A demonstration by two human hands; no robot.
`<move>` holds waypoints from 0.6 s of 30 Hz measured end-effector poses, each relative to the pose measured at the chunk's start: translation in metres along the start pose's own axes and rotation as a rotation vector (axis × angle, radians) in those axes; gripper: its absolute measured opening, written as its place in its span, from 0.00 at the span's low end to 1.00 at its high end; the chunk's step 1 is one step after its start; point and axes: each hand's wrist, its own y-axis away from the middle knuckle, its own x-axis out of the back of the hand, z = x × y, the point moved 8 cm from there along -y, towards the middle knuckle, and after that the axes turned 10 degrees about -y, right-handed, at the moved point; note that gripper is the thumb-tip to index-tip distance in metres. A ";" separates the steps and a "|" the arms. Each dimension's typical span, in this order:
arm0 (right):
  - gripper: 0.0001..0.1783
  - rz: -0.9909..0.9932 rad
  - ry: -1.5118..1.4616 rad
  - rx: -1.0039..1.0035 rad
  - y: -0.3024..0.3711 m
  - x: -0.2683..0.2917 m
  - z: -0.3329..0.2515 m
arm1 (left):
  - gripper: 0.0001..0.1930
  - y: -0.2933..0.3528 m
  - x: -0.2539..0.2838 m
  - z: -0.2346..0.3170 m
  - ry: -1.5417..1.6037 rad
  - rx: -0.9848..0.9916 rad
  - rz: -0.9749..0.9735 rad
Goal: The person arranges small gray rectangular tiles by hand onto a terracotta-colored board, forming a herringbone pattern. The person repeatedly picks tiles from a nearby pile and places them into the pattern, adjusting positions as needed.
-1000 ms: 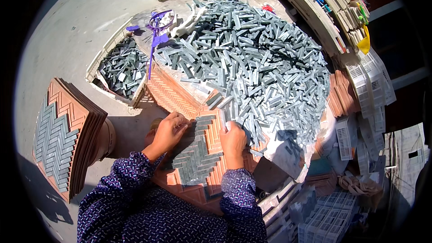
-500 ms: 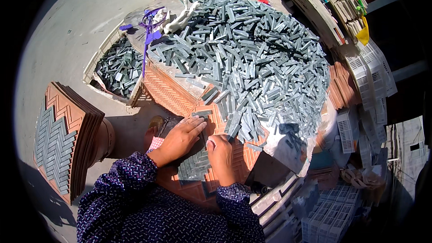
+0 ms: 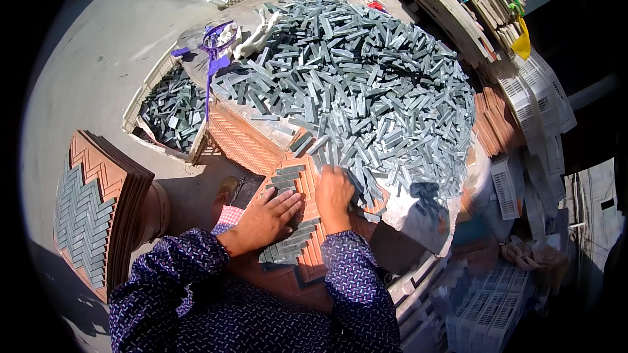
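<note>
My left hand lies flat, fingers spread, on an orange herringbone mould tray partly filled with grey stone strips. My right hand rests at the near edge of a big heap of loose grey strips, fingers curled into the pile; whether it grips any strip is hidden. A second orange tray lies under the heap, just beyond the one I touch. Both sleeves are dark blue with a small pattern.
A stack of filled orange trays stands on a round stool at the left. A white crate of grey strips sits beside the heap. White plastic crates and stacked trays line the right side. Purple ribbon lies at the heap's far left.
My right hand has moved up off the tray to the edge of the strip heap. My left hand slid slightly down-left and flattened on the tray.
</note>
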 end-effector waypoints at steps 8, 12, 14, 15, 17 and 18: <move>0.13 -0.120 0.019 -0.197 -0.001 -0.006 0.008 | 0.34 0.004 -0.003 -0.001 0.031 -0.020 0.027; 0.14 -0.173 -0.067 -0.225 0.008 0.006 0.005 | 0.33 0.006 -0.001 -0.002 0.050 -0.028 0.039; 0.12 -0.295 -0.162 -0.285 0.023 -0.002 0.007 | 0.33 0.008 -0.001 -0.002 0.065 -0.023 0.050; 0.12 -0.310 -0.275 -0.273 0.032 -0.005 0.007 | 0.32 0.008 -0.003 -0.003 0.070 -0.015 0.047; 0.12 -0.322 -0.503 -0.254 0.048 -0.012 0.009 | 0.32 0.008 -0.002 -0.003 0.072 -0.010 0.048; 0.13 -0.332 -0.596 -0.295 0.054 -0.019 0.016 | 0.31 0.008 -0.003 -0.003 0.068 -0.008 0.068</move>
